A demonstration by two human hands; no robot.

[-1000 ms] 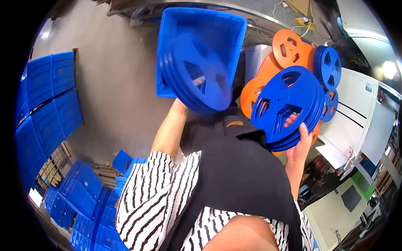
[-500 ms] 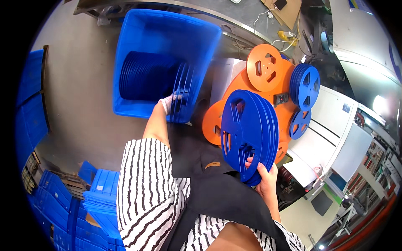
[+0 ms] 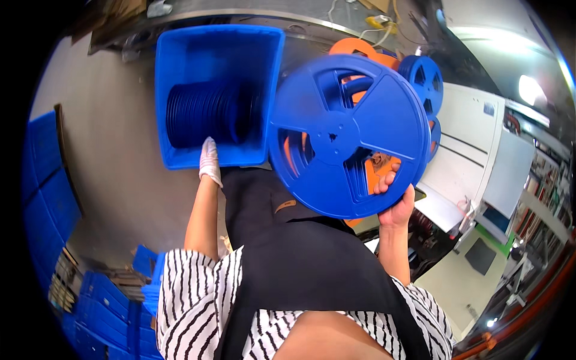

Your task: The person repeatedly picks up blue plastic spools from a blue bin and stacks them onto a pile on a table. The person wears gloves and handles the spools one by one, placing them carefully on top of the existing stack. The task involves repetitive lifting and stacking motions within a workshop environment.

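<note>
My right hand point(image 3: 396, 201) is closed on a stack of blue plastic reels point(image 3: 384, 120). Its fingers pass through a cut-out window near the rim, and the front reel faces me broadside. To the left, a blue bin point(image 3: 273, 66) holds a row of reels point(image 3: 192, 114) standing on edge. My gloved left hand point(image 3: 209, 161) is at the bin's near rim, fingers stretched toward the reels, with nothing seen in it. Whether it touches the rim I cannot tell.
Behind the held reels is an orange machine point(image 3: 384, 60), partly hidden, with more blue reels point(image 3: 427, 84) mounted on it. A metal table point(image 3: 240, 9) runs along the back. Stacked blue crates point(image 3: 96, 294) stand at lower left. A white cabinet point(image 3: 459, 150) is on the right.
My left hand has come back from the reels inside the bin to its near rim. The reels in my right hand have risen closer and turned face-on, covering much of the orange machine.
</note>
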